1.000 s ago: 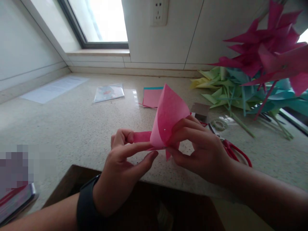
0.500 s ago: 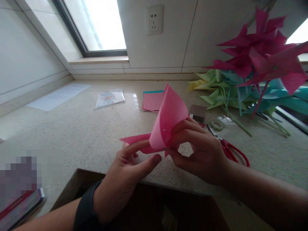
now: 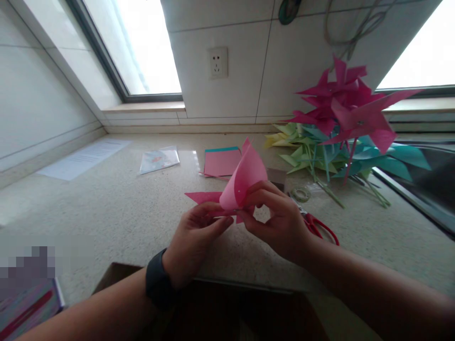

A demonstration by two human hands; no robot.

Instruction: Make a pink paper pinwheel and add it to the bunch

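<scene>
A pink paper pinwheel, partly folded, is held above the counter between both hands. One of its flaps curls up into a cone, and a small hole shows near the curled edge. My left hand pinches its lower left side, with the thumb below the paper and the fingers behind. Curled around the right side, my right hand presses the paper between thumb and fingers close to the middle. Red-handled scissors lie just beyond my right hand, beside a roll of clear tape.
Behind the hands lies a stack of pink paper sheets. Finished pink pinwheels stand over green ones and blue ones at the right. A clear packet and a printed sheet rest at the left.
The left thumb has closed up against the paper's lower edge, where it was apart before. Both hands sit slightly nearer each other, and the camera view has shifted.
</scene>
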